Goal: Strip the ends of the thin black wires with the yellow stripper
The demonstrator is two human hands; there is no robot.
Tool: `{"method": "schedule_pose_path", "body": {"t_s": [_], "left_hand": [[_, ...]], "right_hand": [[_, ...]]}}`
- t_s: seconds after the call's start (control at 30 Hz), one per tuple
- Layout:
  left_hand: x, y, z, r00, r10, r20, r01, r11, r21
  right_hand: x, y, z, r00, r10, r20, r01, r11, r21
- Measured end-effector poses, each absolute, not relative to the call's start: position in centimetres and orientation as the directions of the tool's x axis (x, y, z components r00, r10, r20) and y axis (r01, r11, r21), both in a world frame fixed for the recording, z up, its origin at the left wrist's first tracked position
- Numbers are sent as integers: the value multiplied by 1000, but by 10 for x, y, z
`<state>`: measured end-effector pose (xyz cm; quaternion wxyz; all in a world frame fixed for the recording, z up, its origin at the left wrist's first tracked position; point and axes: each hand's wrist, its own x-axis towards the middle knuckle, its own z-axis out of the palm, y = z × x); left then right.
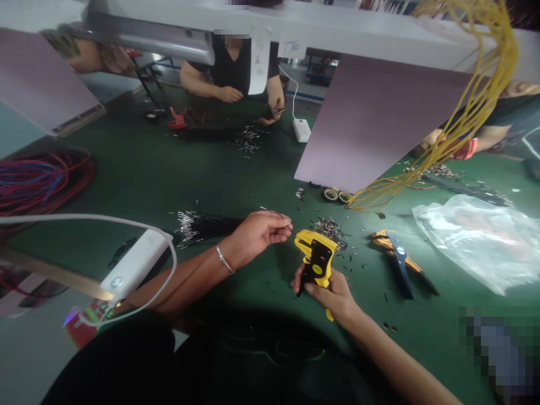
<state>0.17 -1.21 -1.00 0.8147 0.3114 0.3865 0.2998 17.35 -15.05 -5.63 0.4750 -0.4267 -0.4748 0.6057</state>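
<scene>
My left hand pinches a thin dark wire between thumb and fingers, its end close to the jaws of a yellow and black wire stripper. My right hand grips that stripper around its handles. A bundle of black wires with bright metal ends lies on the green mat behind my left wrist. Near the stripper's top sits a small heap of cut wire bits.
A second stripper, orange and blue, lies to the right beside a clear plastic bag. Tape rolls, a white power bank and red-blue wire coils are nearby. Yellow wires hang overhead; co-workers sit opposite.
</scene>
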Motion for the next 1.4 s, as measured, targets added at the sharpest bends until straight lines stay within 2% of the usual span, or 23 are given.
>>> {"method": "schedule_pose_path", "body": {"t_s": [0.53, 0.73, 1.07, 1.4], "left_hand": [[2, -12, -9, 521, 722, -455, -228, 632, 741], [3, -16, -9, 527, 741, -417, -253, 605, 755], [5, -19, -1, 541, 734, -412, -253, 608, 752], [5, -16, -8, 540, 720, -435, -325, 655, 682]], "right_hand": [[171, -154, -61, -161, 980, -121, -119, -141, -983], [167, -155, -61, -112, 982, -152, 42, -149, -988], [166, -155, -64, -55, 997, -51, 326, -30, -945], [164, -153, -63, -46, 997, -66, 295, -50, -954]]}}
